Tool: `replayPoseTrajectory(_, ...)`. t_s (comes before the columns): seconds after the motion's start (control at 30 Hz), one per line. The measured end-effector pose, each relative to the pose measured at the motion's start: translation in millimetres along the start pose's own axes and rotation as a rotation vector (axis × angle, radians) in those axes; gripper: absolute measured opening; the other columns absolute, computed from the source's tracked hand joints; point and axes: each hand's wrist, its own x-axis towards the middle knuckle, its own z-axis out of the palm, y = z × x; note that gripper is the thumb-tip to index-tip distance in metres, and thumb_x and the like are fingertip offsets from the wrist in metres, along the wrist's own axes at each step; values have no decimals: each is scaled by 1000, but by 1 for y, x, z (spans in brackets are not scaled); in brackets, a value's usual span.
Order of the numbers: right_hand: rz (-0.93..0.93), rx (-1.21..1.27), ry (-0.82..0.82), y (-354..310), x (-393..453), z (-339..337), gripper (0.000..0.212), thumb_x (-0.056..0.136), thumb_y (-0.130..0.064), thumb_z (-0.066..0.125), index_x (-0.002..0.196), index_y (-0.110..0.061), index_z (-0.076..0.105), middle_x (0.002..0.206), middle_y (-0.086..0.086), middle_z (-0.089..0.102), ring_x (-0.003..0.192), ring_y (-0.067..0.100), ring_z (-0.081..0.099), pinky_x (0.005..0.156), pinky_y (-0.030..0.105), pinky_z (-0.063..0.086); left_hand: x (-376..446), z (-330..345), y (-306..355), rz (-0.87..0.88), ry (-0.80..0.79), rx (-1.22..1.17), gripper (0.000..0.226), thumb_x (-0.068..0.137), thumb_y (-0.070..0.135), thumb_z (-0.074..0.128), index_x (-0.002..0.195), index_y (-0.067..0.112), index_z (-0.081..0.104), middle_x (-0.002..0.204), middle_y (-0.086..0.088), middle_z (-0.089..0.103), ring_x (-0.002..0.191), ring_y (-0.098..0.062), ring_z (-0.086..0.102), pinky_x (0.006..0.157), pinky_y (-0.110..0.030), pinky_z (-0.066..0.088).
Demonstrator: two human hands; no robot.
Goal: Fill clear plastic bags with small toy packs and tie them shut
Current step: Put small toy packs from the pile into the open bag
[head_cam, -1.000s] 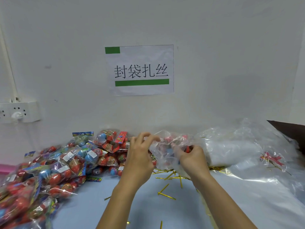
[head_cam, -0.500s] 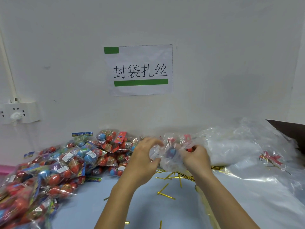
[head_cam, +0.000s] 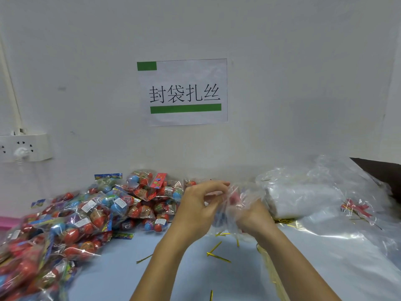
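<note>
Head view: a clear plastic bag point(head_cam: 240, 203) with red and blue toy packs inside is held above the pale blue table point(head_cam: 184, 276), directly below the paper sign point(head_cam: 184, 92) on the wall. The bag's left edge is pinched by the curled fingers of the left hand point(head_cam: 196, 208); its lower right side is gripped by the right hand point(head_cam: 252, 217), partly veiled by the film. Gold twist ties point(head_cam: 217, 254) are scattered beneath the bag. Left of the sign, filled toy bags point(head_cam: 86, 213) are heaped; right of it, empty bags point(head_cam: 303, 194) are stacked

packing workstation | wall sign point(head_cam: 182, 92) | heaped toy packs point(head_cam: 86, 213) | twist ties point(head_cam: 217, 255)
</note>
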Motion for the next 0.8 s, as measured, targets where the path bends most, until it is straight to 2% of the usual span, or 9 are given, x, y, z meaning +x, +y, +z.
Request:
replayPoseTrajectory(0.1, 67, -33, -44, 1, -3, 1, 38, 72, -32, 68, 89, 2, 69, 84, 23, 71, 82, 38, 69, 68, 49, 55, -1, 1, 3, -46, -47, 1, 38, 90, -3, 62, 79, 32, 70, 90, 23, 72, 91, -3, 69, 82, -31, 57)
replayPoseTrajectory(0.17, 123, -76, -46, 3, 0, -1, 28, 82, -36, 72, 79, -9, 72, 81, 15, 74, 84, 32, 71, 70, 41, 56, -1, 0, 2, -66, -37, 22, 37, 91, 1, 64, 78, 35, 70, 88, 19, 72, 88, -3, 68, 82, -30, 56)
replayPoseTrajectory(0.23, 157, -110, -55, 3, 2, -3, 35, 87, -44, 72, 65, -17, 72, 68, -1, 73, 76, 20, 70, 68, 31, 55, -1, -1, 0, -94, -13, 22, 27, 93, 5, 65, 83, 29, 72, 85, 15, 73, 85, -1, 68, 77, -24, 55)
replayPoseTrajectory(0.37, 160, -176, -145, -3, 2, -7, 45, 87, -57, 67, 71, -15, 67, 56, -7, 59, 55, 10, 55, 51, 21, 46, 0, -4, -4, -162, 115, 10, 14, 93, 6, 66, 85, 16, 73, 79, 9, 72, 72, 3, 65, 65, -10, 45)
replayPoseTrajectory(0.5, 106, -362, -208, -13, 0, -9, 45, 96, -51, 51, 95, -10, 70, 79, 3, 69, 72, 16, 61, 69, 29, 51, -2, -6, -9, -207, 189, 62, 25, 92, 7, 66, 73, 25, 68, 70, 13, 69, 66, 6, 61, 62, -6, 43)
replayPoseTrajectory(0.57, 47, -515, -200, -23, -2, -10, 47, 101, -48, 43, 97, -9, 69, 81, 6, 68, 73, 15, 60, 69, 29, 50, -2, -5, -13, -240, 215, 87, 23, 92, 10, 67, 74, 23, 67, 70, 11, 69, 68, 3, 61, 62, -8, 45)
replayPoseTrajectory(0.63, -13, -585, -193, -33, -4, -14, 48, 104, -43, 39, 82, -9, 64, 66, 2, 58, 62, 11, 51, 56, 23, 40, -3, -4, -16, -288, 242, 76, 19, 94, 14, 66, 76, 20, 67, 74, 8, 70, 70, -1, 63, 65, -16, 51)
replayPoseTrajectory(0.7, -72, -620, -159, -43, -6, -18, 55, 106, -41, 37, 61, -13, 50, 54, -1, 48, 54, 12, 46, 51, 26, 34, -3, -5, -19, -347, 256, 18, 17, 96, 13, 62, 80, 16, 67, 75, 4, 69, 71, -8, 64, 71, -29, 56)
replayPoseTrajectory(0.8, -143, -629, -38, -50, -4, -30, 56, 103, -35, 46, 55, -6, 51, 54, 7, 58, 55, 24, 51, 56, 31, 41, -4, -5, -20, -408, 258, -79, 16, 97, 6, 58, 85, 11, 66, 76, 0, 68, 72, -14, 62, 72, -36, 57)
